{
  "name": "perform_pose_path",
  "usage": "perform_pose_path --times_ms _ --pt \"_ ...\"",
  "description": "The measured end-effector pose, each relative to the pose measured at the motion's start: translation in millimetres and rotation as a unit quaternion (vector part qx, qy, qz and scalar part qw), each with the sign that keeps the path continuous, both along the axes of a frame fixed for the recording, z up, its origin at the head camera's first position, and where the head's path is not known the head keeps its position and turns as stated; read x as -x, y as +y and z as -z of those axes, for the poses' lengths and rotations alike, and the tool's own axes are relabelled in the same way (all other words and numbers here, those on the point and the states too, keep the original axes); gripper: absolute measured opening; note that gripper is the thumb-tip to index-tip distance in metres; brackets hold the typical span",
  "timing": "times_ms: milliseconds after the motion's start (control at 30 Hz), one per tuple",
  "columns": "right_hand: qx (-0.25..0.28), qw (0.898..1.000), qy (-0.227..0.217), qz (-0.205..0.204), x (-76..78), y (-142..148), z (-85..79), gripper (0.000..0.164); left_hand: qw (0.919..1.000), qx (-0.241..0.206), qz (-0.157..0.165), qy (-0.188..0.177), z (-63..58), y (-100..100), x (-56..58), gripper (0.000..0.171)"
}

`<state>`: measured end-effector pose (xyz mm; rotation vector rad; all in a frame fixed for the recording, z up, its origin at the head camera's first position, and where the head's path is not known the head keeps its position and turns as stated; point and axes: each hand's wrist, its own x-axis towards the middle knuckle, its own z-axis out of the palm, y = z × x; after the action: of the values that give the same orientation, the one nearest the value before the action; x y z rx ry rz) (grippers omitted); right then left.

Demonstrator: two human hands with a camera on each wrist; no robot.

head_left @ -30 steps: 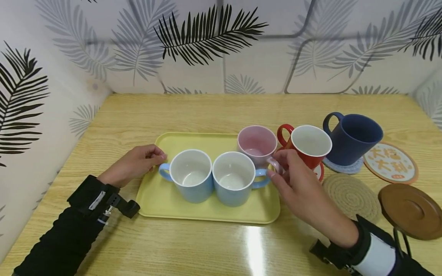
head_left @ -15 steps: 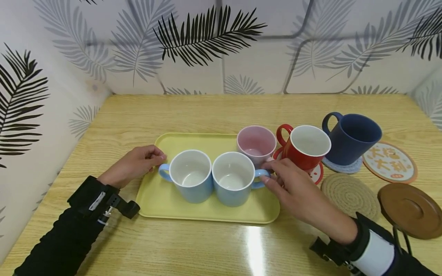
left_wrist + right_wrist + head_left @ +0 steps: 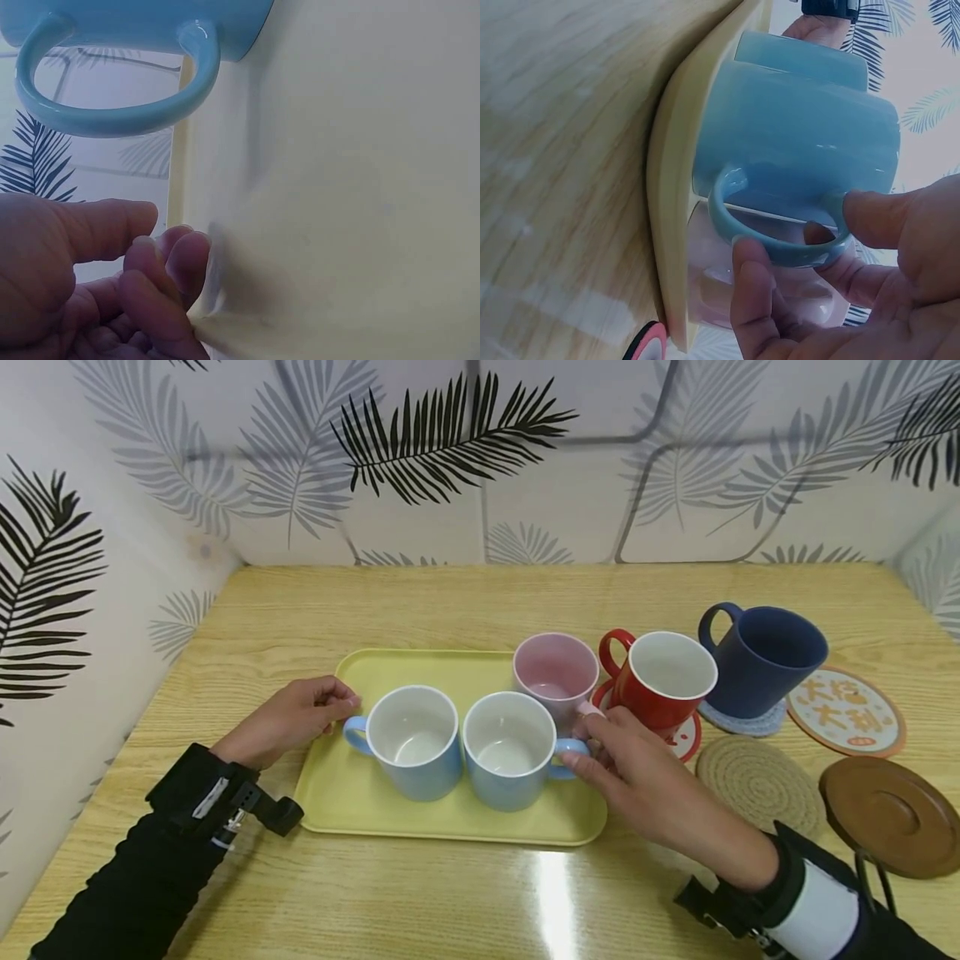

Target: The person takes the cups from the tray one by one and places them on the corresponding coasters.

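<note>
On the yellow tray (image 3: pixel 450 822) stand two light blue mugs. My right hand (image 3: pixel 622 764) grips the handle of the right blue mug (image 3: pixel 504 781); in the right wrist view the thumb lies on the handle (image 3: pixel 780 252) and fingers curl around it. A pink mug (image 3: pixel 557 662) stands just behind, its handle partly covered by my right hand. The left blue mug (image 3: pixel 423 768) has its handle toward my left hand (image 3: pixel 300 710). That hand rests at the tray's left rim, fingers loosely bent, a gap showing between thumb and fingers in the left wrist view.
Right of the tray a red mug (image 3: pixel 658 702) stands on a red-edged coaster (image 3: pixel 688 739). Beyond it a navy mug (image 3: pixel 757 668) stands on a blue coaster (image 3: pixel 765 720). A lettered coaster (image 3: pixel 851 714), a woven coaster (image 3: pixel 757 777) and a brown wooden coaster (image 3: pixel 892 818) lie farther right.
My right hand has moved left from the pink mug's handle to the blue mug's handle and taken hold of it. That mug has shifted slightly right. My left hand stays put.
</note>
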<state>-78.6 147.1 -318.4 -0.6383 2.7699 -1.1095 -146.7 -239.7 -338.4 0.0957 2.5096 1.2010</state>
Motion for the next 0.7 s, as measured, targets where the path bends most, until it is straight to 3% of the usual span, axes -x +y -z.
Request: perform_pose_path --times_ms 133,267,400,533,700 --pt "-0.009 0.999 0.029 0.018 -3.0 0 -2.7 0.022 1.0 0.004 -0.001 -0.003 -0.1 0 0.0 0.023" --pt "0.027 0.998 0.032 0.044 -3.6 1 -7.5 0.026 1.0 0.006 -0.001 0.0 -1.0 -1 0.3 0.022" --pt "0.085 0.995 -0.02 0.043 0.8 3 -5.6 0.027 1.0 0.003 -0.001 0.001 -0.4 -2 0.2 0.023" --pt "0.108 0.99 -0.078 0.046 6.4 5 0.6 0.018 1.0 0.003 0.0 -0.003 0.1 0 -0.1 0.024" --pt "0.108 0.988 -0.097 0.054 10.7 5 3.8 0.009 1.0 0.005 -0.002 -0.003 -0.1 0 -0.2 0.023"
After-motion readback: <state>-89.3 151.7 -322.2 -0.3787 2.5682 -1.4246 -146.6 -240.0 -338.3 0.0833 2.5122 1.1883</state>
